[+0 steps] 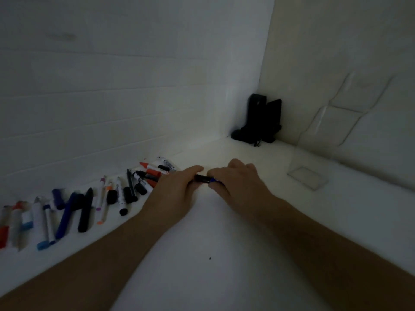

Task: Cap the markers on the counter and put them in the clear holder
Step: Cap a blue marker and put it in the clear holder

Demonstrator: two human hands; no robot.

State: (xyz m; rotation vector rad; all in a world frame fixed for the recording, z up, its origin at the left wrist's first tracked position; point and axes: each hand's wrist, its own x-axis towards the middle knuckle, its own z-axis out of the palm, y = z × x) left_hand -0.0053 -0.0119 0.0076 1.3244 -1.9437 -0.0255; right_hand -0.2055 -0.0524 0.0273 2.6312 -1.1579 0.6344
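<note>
Fingers [197, 169] of the left hand [177, 187] and right hand [238, 178] pinched one marker [205, 178], black with perhaps blue at 3 o'clock, mostly hidden; clear holder [308, 176] at 3 o'clock.

Hands: two, left [177, 187], right [235, 180], together gripping one marker [205, 178]. Left of hands, along wall: loose markers and caps [89, 203], roughly twenty, blurred, exact count unclear. Right of hands: one clear holder [308, 176]. Beyond hands, in corner: one black object [261, 118].
</note>
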